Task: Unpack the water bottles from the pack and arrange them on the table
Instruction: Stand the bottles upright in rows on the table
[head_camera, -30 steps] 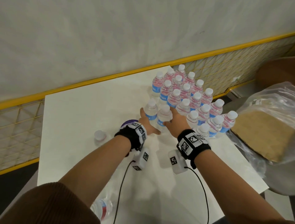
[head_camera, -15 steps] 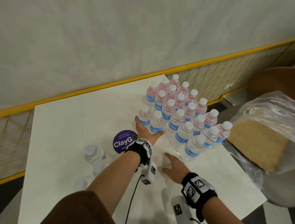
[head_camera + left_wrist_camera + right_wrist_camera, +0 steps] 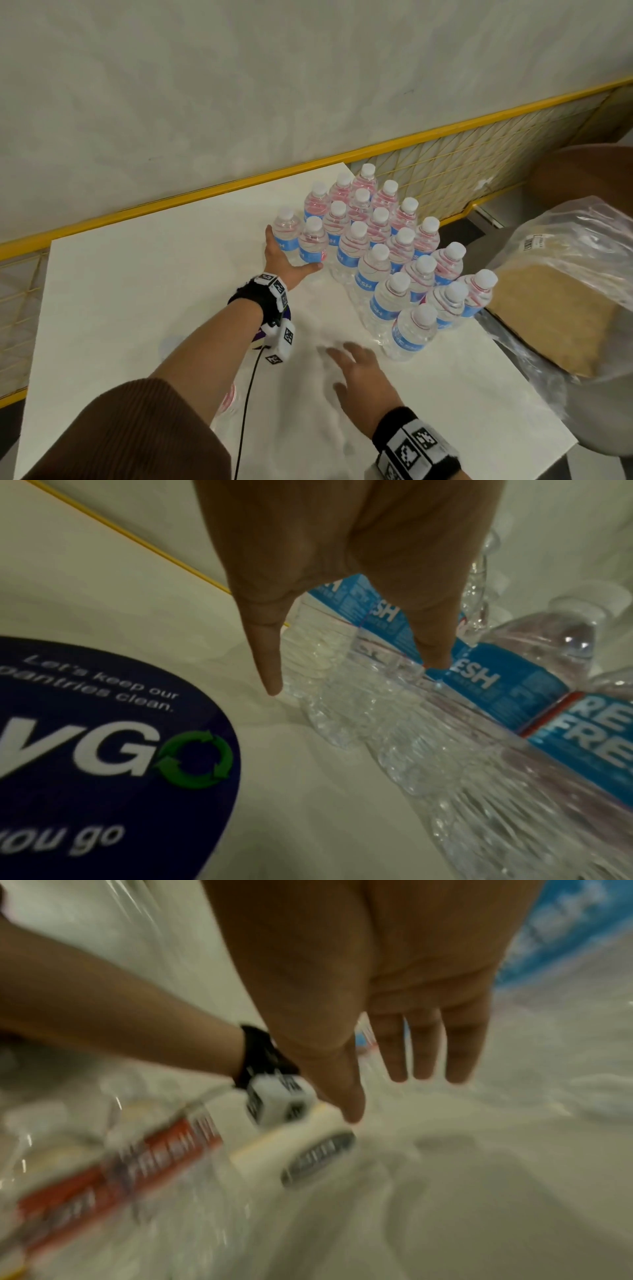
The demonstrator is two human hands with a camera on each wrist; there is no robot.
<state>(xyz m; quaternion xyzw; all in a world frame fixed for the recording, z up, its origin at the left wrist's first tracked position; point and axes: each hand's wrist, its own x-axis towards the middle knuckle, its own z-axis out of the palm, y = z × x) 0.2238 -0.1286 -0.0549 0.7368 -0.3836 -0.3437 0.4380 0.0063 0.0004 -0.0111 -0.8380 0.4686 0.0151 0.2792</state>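
Observation:
Several small water bottles (image 3: 387,253) with white caps and blue labels stand upright in a tight cluster on the white table (image 3: 137,291). My left hand (image 3: 284,257) lies with straight fingers against the two leftmost bottles (image 3: 301,240), thumb along the nearer one. The left wrist view shows the left hand (image 3: 356,677) with fingers straight against their bases. My right hand (image 3: 346,363) hovers open, fingers spread, over crinkled clear wrap (image 3: 322,325) in front of the cluster, holding nothing. The right wrist view is blurred; the right hand (image 3: 394,1096) is open there too. One bottle (image 3: 228,402) lies under my left forearm.
A round purple sticker (image 3: 103,737) is on the table under my left wrist. To the right, off the table, sits a cardboard box (image 3: 555,308) in a clear bag. A yellow mesh fence (image 3: 479,164) runs behind the table, before a pale wall.
My right hand has let go of the two left bottles and drawn back toward the near edge. My left hand stays against those bottles, now close to the cluster.

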